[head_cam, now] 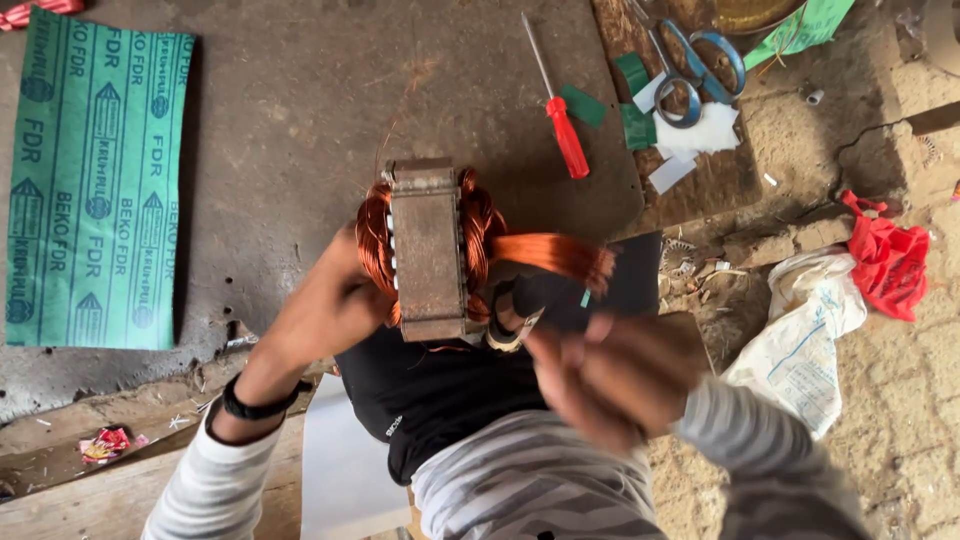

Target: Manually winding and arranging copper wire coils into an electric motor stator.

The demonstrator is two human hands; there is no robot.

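Stator core (428,250), a single grey laminated block wound with copper coils (375,240), rests on the person's lap above a black cloth. Left hand (352,300) reaches behind the core, its grip hidden, so whether it is open or closed cannot be told. Right hand (610,375), blurred, closes on one loose copper wire bundle (550,252). Judged risks: strands could kink or scrape their enamel on the core's edge; the core could slip off the lap. Nearby: one red-handled screwdriver (560,115), one pair of blue-handled scissors (690,65), one green insulation sheet (95,190), one red bag (888,255).

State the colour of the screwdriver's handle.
Red; the screwdriver lies on the floor in the head view.
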